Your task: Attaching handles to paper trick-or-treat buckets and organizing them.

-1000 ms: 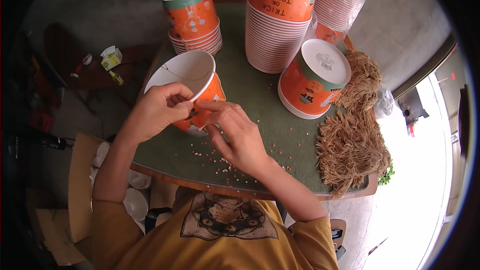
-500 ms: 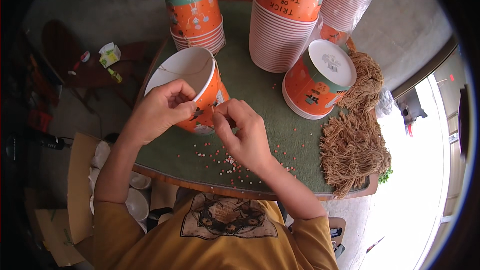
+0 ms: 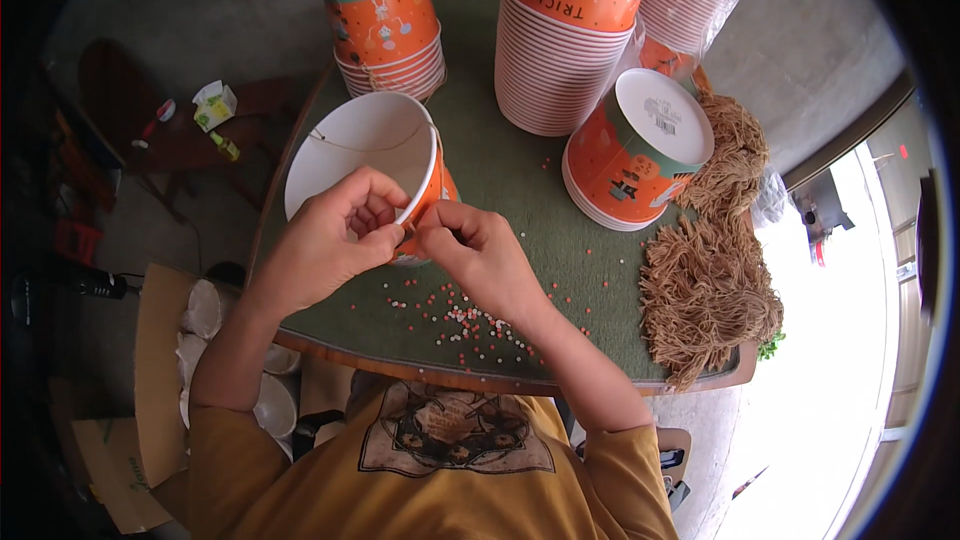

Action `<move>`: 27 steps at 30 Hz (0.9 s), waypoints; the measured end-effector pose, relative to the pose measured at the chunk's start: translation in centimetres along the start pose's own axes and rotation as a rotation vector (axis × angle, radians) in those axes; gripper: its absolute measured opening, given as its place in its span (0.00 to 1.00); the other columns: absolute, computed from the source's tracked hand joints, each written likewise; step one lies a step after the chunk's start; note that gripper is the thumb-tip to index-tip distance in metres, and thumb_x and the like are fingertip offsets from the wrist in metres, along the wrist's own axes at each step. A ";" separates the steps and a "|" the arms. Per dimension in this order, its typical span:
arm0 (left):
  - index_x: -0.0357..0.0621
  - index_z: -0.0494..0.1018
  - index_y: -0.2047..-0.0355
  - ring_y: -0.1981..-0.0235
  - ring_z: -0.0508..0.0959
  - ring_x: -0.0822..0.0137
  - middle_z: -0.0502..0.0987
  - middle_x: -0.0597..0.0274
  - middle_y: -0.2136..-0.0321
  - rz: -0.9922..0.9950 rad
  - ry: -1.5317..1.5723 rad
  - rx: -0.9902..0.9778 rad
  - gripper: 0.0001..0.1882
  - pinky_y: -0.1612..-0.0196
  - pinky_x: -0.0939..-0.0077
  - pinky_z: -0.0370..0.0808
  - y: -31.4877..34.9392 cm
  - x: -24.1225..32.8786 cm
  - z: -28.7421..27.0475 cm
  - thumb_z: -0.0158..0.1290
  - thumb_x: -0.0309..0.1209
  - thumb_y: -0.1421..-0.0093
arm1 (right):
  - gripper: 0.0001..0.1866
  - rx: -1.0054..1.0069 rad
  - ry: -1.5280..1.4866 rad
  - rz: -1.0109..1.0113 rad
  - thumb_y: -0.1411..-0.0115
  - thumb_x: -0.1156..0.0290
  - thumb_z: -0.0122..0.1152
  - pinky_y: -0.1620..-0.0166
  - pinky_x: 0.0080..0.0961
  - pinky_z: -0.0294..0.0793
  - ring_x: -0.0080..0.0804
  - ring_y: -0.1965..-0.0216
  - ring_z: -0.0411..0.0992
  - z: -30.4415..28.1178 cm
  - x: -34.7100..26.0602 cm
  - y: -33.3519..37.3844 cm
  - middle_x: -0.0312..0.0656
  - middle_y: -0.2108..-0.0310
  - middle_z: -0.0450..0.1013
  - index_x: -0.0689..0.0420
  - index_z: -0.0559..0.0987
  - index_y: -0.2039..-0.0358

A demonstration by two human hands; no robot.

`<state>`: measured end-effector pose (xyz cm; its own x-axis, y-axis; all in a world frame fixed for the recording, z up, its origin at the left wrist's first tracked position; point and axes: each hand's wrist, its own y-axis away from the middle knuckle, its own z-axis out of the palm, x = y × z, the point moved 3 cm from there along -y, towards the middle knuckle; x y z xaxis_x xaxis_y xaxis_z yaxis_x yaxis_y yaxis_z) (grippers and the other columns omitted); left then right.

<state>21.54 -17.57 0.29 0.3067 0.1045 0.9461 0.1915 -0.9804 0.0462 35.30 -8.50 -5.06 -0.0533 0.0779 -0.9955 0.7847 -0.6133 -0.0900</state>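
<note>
In the head view, you have an upside-up paper bucket [image 3: 340, 155] on the left part of the green-topped desk [image 3: 610, 330], its mouth tilted toward you and a thin cord [image 3: 380, 149] sagging across it. Your left hand [image 3: 330, 240] is clamped on the bucket's near right rim; your right hand [image 3: 482, 252], just beside it, has thumb and forefinger brought together at the outer wall, but what they pinch is hidden. Beyond the bucket stands a short inverted stack [image 3: 382, 35]; beyond it to the right, a tall stack [image 3: 562, 50]. Right of the bucket are inverted buckets [image 3: 618, 165], then brown cord bundles [image 3: 710, 285]. Red and white beads [image 3: 470, 316] lie scattered on its near right side.
</note>
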 end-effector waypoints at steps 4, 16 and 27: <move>0.39 0.70 0.57 0.70 0.71 0.81 0.72 0.70 0.71 0.006 -0.018 0.006 0.12 0.63 0.84 0.71 0.1 -0.1 0.3 0.53 0.22 0.42 | 0.08 -0.076 0.022 0.118 0.40 0.71 0.51 0.67 0.15 0.64 0.12 0.71 0.64 -0.2 0.1 0.1 0.30 0.74 0.71 0.63 0.76 0.70; 0.36 0.71 0.58 0.69 0.70 0.82 0.73 0.69 0.72 0.013 -0.023 -0.091 0.07 0.66 0.83 0.70 -0.5 -0.5 0.6 0.47 0.26 0.35 | 0.11 0.040 -0.025 0.041 0.44 0.67 0.55 0.75 0.25 0.64 0.21 0.81 0.64 -0.4 1.1 0.4 0.40 0.84 0.68 0.63 0.78 0.70; 0.37 0.65 0.64 0.70 0.74 0.61 0.73 0.53 0.71 0.140 -0.355 -0.062 0.06 0.64 0.68 0.71 -2.1 -0.7 1.9 0.45 0.28 0.34 | 0.09 0.058 0.131 -0.036 0.40 0.67 0.55 0.74 0.28 0.67 0.29 0.82 0.67 -2.0 1.0 1.3 0.43 0.82 0.69 0.61 0.74 0.67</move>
<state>22.74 -15.31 -1.11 0.6320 0.0091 0.7749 0.0713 -0.9964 -0.0464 37.46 -7.63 -6.07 0.0037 0.2004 -0.9797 0.7465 -0.6525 -0.1306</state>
